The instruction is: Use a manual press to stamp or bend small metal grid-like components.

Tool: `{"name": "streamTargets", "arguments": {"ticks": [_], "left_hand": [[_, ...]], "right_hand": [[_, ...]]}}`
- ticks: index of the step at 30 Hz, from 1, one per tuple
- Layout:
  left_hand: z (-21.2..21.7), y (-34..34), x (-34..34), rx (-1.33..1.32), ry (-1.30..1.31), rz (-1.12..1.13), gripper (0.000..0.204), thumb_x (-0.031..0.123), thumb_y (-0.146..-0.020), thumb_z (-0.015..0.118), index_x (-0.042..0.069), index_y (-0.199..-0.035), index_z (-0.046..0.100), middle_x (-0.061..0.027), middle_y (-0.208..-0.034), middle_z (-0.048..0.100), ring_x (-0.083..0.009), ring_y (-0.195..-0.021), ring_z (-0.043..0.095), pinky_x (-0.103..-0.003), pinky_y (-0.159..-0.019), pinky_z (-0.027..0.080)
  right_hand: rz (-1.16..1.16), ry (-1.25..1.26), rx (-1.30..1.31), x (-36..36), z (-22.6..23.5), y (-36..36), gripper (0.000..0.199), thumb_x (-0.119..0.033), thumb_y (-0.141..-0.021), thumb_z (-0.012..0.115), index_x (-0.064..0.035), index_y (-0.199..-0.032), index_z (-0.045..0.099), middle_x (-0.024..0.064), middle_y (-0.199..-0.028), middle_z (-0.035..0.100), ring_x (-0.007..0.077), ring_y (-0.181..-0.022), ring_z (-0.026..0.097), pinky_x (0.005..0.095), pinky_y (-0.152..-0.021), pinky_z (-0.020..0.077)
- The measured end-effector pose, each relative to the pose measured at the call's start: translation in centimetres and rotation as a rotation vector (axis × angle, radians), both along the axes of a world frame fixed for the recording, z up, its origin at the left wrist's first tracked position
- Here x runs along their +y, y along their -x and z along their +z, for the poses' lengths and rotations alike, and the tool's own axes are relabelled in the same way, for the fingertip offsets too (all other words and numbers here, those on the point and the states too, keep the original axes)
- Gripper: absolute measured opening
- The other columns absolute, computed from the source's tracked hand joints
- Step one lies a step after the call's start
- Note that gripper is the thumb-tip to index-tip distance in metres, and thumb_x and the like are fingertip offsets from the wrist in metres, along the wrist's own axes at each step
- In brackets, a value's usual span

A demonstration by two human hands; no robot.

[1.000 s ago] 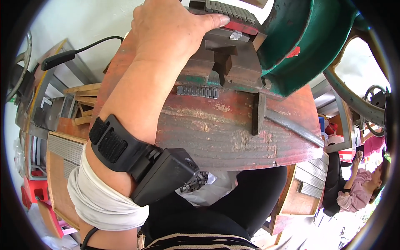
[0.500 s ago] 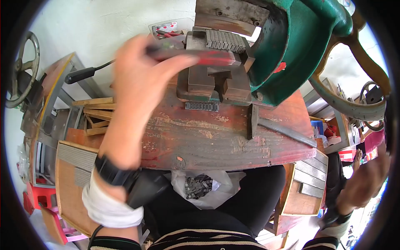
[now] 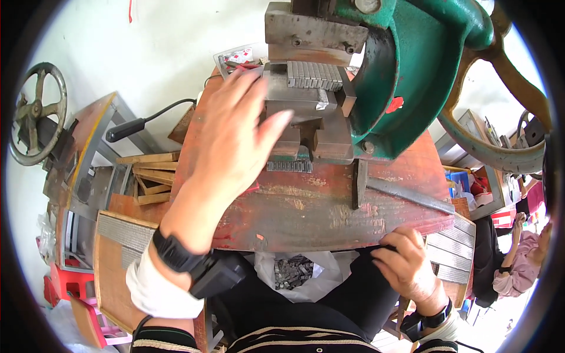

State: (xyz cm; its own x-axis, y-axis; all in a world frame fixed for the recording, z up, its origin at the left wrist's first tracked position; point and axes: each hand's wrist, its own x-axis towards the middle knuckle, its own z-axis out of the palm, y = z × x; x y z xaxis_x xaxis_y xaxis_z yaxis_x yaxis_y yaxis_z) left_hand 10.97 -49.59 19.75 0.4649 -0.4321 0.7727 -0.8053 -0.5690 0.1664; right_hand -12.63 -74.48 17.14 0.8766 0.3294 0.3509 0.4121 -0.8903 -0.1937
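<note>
The stack of ribbed metal strips [image 3: 315, 75] sits on the flat metal bed of the green machine frame [image 3: 432, 76], which rises at three o'clock from it. A bolted metal plate [image 3: 315, 38] stands at twelve o'clock, and the notched steel block [image 3: 335, 141] is at six. Just beyond that block, a short toothed strip [image 3: 289, 166] lies on the worn red counter [image 3: 329, 217].

At eight o'clock from the stack is the left grip [image 3: 232, 138], slightly blurred, fingers stretched and thumb spread wide; nothing shows in it, though its underside is hidden. A red sliver [image 3: 252, 188] peeks out beside the heel of that hand; I cannot tell what it is. The right grip [image 3: 406, 265], at five o'clock by the counter's near edge, has loosely bent fingers; whether it holds anything cannot be told.

A low sweep of the left thumb could topple the stack or pinch skin against the steel corners. The metal bar [image 3: 406, 194] ends near the counter's right edge, so a careless elbow might tip it off. Room to move is widest on the wood between the short strip and the near edge; the machine crowds the right side.
</note>
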Motion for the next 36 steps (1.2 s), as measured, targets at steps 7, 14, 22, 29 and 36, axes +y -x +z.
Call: {"name": "streamTargets", "arguments": {"ticks": [7, 14, 22, 29, 36], "left_hand": [[1.6, -5.2, -6.0, 0.146, -0.174, -0.020, 0.043, 0.032, -0.094, 0.061, -0.003, -0.118, 0.058, -0.0220, -0.119, 0.060, -0.0405, -0.111, 0.055, -0.048, -0.096, 0.041], [0.7, -2.4, -6.5, 0.119, 0.033, -0.030, 0.037, 0.013, -0.080, 0.075, -0.004, -0.109, 0.060, -0.0209, -0.107, 0.060, -0.0400, -0.098, 0.058, -0.046, -0.089, 0.045], [2.1, -1.4, -5.6, 0.257, -0.014, 0.099, 0.049, 0.018, -0.079, 0.077, -0.009, -0.115, 0.061, -0.0202, -0.104, 0.062, -0.0311, -0.093, 0.062, -0.038, -0.080, 0.049], [-0.3, 8.0, 2.7, 1.066, 0.543, -0.414, 0.043, 0.016, -0.084, 0.074, -0.006, -0.118, 0.060, -0.0079, -0.107, 0.064, -0.0150, -0.098, 0.061, -0.031, -0.088, 0.049], [-6.8, 9.3, 0.9, 0.477, -0.068, -0.265, 0.056, 0.023, -0.069, 0.083, -0.002, -0.114, 0.061, -0.0133, -0.108, 0.057, -0.0305, -0.098, 0.056, -0.041, -0.090, 0.043]], "right_hand": [[0.018, -0.090, 0.027, 0.6, -1.6, 0.2, 0.030, -0.005, -0.062, 0.079, -0.0055, -0.091, 0.070, 0.0102, -0.101, 0.062, 0.0295, -0.096, 0.059, 0.0415, -0.082, 0.0495], [0.023, -0.172, 0.010, 0.5, -1.4, 0.1, 0.031, -0.004, -0.063, 0.079, -0.0051, -0.092, 0.070, 0.0108, -0.102, 0.063, 0.0305, -0.096, 0.060, 0.0410, -0.080, 0.0511], [0.037, -0.221, -0.033, 0.7, -1.1, -0.7, 0.031, -0.002, -0.064, 0.079, -0.0047, -0.093, 0.069, 0.0118, -0.103, 0.062, 0.0324, -0.096, 0.059, 0.0409, -0.079, 0.0519], [-0.019, -0.295, -0.016, -0.4, -1.7, -0.2, 0.029, -0.002, -0.066, 0.079, -0.0038, -0.093, 0.069, 0.0117, -0.102, 0.062, 0.0312, -0.094, 0.060, 0.0400, -0.078, 0.0524], [0.141, -0.432, 0.045, 2.8, -1.1, -6.4, 0.053, -0.004, -0.068, 0.079, -0.0018, -0.118, 0.061, 0.0179, -0.114, 0.060, 0.0374, -0.106, 0.057, 0.0440, -0.089, 0.0502]]}}
